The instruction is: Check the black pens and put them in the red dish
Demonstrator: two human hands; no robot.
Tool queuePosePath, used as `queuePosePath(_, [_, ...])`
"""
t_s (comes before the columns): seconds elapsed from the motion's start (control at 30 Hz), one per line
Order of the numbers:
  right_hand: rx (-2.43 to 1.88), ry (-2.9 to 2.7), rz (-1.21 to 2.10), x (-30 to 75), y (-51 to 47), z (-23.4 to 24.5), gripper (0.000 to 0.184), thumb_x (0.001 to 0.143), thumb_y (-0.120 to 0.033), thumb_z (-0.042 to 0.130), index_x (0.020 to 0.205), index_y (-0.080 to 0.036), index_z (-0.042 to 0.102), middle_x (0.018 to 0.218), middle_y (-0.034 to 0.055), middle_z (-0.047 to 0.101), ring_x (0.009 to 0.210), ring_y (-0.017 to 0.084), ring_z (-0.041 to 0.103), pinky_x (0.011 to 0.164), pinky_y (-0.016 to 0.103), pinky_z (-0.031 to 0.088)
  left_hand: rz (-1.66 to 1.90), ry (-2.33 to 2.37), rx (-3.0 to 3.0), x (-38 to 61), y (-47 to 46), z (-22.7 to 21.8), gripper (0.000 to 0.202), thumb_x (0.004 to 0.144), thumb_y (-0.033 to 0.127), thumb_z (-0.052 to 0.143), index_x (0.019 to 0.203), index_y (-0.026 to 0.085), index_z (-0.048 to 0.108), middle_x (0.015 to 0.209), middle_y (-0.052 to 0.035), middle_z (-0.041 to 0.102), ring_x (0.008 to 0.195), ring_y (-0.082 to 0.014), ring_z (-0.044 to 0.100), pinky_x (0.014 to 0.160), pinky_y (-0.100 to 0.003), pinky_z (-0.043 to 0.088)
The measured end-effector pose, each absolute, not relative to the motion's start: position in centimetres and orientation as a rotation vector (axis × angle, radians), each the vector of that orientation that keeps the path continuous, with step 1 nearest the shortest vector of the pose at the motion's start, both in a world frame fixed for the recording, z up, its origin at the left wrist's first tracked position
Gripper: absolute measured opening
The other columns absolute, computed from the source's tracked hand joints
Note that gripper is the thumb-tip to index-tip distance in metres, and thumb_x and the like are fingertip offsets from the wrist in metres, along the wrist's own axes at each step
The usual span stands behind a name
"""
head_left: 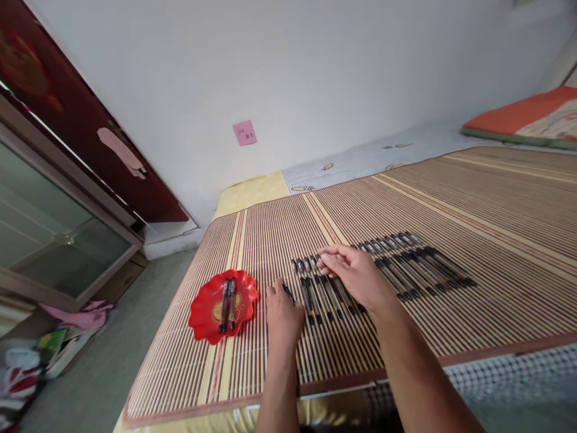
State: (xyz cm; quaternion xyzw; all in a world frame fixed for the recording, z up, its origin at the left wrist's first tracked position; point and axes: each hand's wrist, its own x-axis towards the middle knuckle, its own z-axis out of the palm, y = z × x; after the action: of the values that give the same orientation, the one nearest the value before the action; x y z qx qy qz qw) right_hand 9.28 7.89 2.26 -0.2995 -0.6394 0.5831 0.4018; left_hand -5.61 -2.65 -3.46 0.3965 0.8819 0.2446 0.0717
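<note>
A long row of black pens [406,264] lies side by side on a striped bamboo mat [473,216]. My left hand [282,313] rests at the row's left end, fingers curled around one black pen [286,291]. My right hand [354,273] hovers over the left part of the row, its fingers bent and pinched near the pen caps; what they hold, if anything, is hidden. A red scalloped plate [202,316] lies to the left of my left hand with two black pens [228,304] in it.
The mat covers a bed whose near edge [315,385] runs below my forearms. A white wall with a pink note [244,132] stands behind. A cabinet with glass [54,228] and clutter on the floor [49,343] are at the left. A folded orange quilt [527,117] lies far right.
</note>
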Motion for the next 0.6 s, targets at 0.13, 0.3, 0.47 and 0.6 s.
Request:
queuePosePath(0.13, [-0.747,-1.617,1.460,9.0,7.7,2.4,0.032,0.087,-0.046,0.065,0.101,-0.018,0.072,0.086,0.0061,0.076,0.075,0.018,0.071,0.071,0.033,0.057,0.722,2.706,1.149,-6.2,-2.9,-3.4,0.062,0.080,-0.001,0.056,0.141,0.008,0.048,0.133,-0.0218,0.059,0.128,-0.0318,0.059,0.107,-0.040,0.044])
queuePosePath(0.3, [-0.739,-1.610,1.496,8.8,7.5,2.8,0.035,0.086,-0.048,0.065,0.101,-0.017,0.072,0.086,0.0073,0.077,0.075,0.018,0.071,0.072,0.033,0.057,0.761,2.747,1.108,-7.0,-3.2,-3.6,0.054,0.079,-0.001,0.059,0.132,0.004,0.051,0.128,-0.0242,0.063,0.123,-0.0334,0.061,0.105,-0.041,0.044])
queuePosePath(0.47, [-0.753,-1.580,1.510,9.0,7.4,3.1,0.035,0.084,-0.049,0.068,0.099,-0.018,0.073,0.085,0.0071,0.077,0.074,0.018,0.071,0.072,0.034,0.058,0.783,2.754,1.022,-7.2,-3.2,-3.6,0.027,0.081,-0.002,0.054,0.103,0.014,0.059,0.099,-0.0161,0.070,0.103,-0.0304,0.068,0.090,-0.039,0.048])
queuePosePath(0.6, [-0.738,-1.563,1.518,9.0,7.5,3.2,0.034,0.083,-0.049,0.069,0.097,-0.018,0.073,0.082,0.0058,0.077,0.073,0.018,0.070,0.071,0.033,0.058,0.947,2.713,0.918,-7.4,-3.0,-3.5,0.023,0.077,-0.002,0.054,0.090,0.016,0.059,0.089,-0.0151,0.068,0.098,-0.0340,0.069,0.087,-0.043,0.047])
